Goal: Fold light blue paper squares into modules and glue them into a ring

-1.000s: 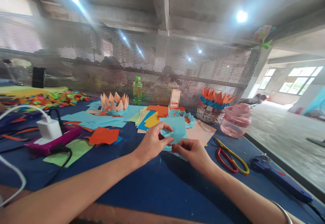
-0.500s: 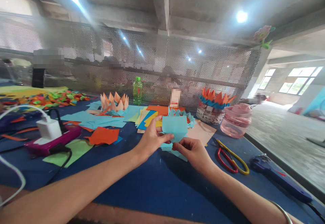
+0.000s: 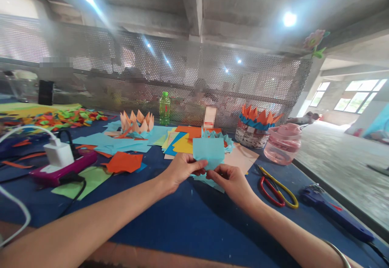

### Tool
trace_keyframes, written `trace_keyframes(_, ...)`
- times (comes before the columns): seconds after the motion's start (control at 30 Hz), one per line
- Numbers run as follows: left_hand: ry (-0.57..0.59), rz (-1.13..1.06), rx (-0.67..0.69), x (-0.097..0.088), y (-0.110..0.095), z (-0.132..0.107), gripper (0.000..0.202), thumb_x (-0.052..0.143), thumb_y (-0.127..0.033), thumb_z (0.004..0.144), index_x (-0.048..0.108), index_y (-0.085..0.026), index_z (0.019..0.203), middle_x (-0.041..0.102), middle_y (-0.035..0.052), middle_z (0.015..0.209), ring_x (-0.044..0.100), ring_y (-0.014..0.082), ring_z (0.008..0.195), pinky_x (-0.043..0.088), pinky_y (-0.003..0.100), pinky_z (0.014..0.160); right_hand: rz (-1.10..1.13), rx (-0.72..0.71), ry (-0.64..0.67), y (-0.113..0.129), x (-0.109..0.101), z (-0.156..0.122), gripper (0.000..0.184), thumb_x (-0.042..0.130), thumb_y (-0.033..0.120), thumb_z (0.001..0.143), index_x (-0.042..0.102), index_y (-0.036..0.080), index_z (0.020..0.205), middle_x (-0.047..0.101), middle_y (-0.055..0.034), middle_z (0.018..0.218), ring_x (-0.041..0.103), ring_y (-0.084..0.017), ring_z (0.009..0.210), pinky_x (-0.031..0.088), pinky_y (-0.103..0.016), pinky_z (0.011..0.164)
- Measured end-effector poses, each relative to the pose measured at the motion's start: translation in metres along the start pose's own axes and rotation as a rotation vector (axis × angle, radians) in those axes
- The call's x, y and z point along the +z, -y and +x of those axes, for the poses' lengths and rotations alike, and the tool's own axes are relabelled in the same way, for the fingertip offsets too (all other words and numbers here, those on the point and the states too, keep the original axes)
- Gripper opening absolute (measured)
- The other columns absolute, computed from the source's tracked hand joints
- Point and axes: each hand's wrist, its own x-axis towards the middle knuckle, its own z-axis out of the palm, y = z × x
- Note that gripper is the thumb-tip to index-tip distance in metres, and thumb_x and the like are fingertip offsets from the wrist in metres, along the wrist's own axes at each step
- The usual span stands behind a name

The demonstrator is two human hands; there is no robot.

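A light blue paper sheet [image 3: 209, 151] stands upright above the blue table [image 3: 188, 223], pinched at its lower edge by both hands. My left hand [image 3: 180, 170] grips its lower left corner with thumb and fingers closed. My right hand [image 3: 228, 179] pinches the lower right part, fingers curled. More light blue paper [image 3: 209, 182] lies flat under the hands.
Red and yellow scissors [image 3: 275, 187] and a blue tool [image 3: 334, 212] lie to the right. A pink jar [image 3: 282, 143], a basket with an orange paper crown [image 3: 253, 128], a green bottle [image 3: 164, 108], loose coloured sheets [image 3: 123, 162] and a charger on a pink box [image 3: 62, 160] are around.
The blue sheet went from crumpled and low between the hands to held up flat. My left hand's fingers rose behind it, then closed down onto its lower edge.
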Motion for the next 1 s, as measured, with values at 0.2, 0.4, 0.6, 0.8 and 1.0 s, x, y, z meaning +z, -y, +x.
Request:
trace_keyframes(0.2, -0.030, 0.034, 0.012, -0.0010, -0.0008, 0.0003, 0.020, 0.075, -0.032, 0.062, 0.069, -0.013, 0.063, 0.067, 0.0016, 0.057, 0.058, 0.0128, 0.056, 0.045, 0.025, 0.061, 0.000, 0.011, 0.025, 0.0013, 0.0004, -0.0005, 0.037, 0.059, 0.050, 0.077, 0.064, 0.013, 0.071, 0.056, 0.0008, 0.060, 0.041, -0.009, 0.055, 0.027, -0.022, 0.050)
trace_keyframes(0.4, -0.048, 0.064, 0.002, 0.0002, -0.0029, -0.0005, 0.018, 0.073, -0.029, 0.064, 0.068, -0.012, 0.061, 0.067, 0.0032, 0.057, 0.058, 0.0134, 0.056, 0.046, 0.026, 0.060, -0.018, 0.014, 0.032, 0.0020, 0.0004, -0.0003, 0.035, 0.057, 0.046, 0.078, 0.064, 0.014, 0.070, 0.055, 0.0012, 0.059, 0.040, -0.009, 0.053, 0.027, -0.022, 0.050)
trace_keyframes(0.6, -0.021, 0.074, 0.044, 0.0010, -0.0006, -0.0002, 0.019, 0.072, -0.031, 0.065, 0.068, -0.012, 0.062, 0.067, 0.0039, 0.059, 0.059, 0.0140, 0.057, 0.046, 0.026, 0.061, 0.024, 0.021, 0.019, -0.0017, 0.0004, 0.0008, 0.032, 0.057, 0.043, 0.078, 0.062, 0.014, 0.068, 0.062, -0.0013, 0.065, 0.050, -0.011, 0.058, 0.034, -0.022, 0.054)
trace_keyframes(0.8, 0.035, 0.058, 0.066, 0.0005, 0.0008, -0.0002, 0.022, 0.072, -0.034, 0.065, 0.069, -0.012, 0.069, 0.067, 0.0031, 0.061, 0.058, 0.0136, 0.059, 0.044, 0.025, 0.061, 0.026, 0.019, 0.010, 0.0006, 0.0008, -0.0001, 0.031, 0.058, 0.042, 0.078, 0.063, 0.014, 0.067, 0.061, -0.0010, 0.063, 0.048, -0.010, 0.056, 0.032, -0.022, 0.052)
trace_keyframes(1.0, 0.110, 0.073, 0.105, 0.0023, -0.0012, -0.0026, 0.019, 0.071, -0.030, 0.064, 0.067, -0.012, 0.067, 0.068, 0.0040, 0.064, 0.060, 0.0161, 0.064, 0.043, 0.026, 0.063, -0.001, 0.031, 0.009, 0.0027, 0.0016, -0.0025, 0.031, 0.059, 0.041, 0.077, 0.065, 0.013, 0.068, 0.049, 0.0025, 0.053, 0.035, -0.008, 0.050, 0.023, -0.022, 0.048)
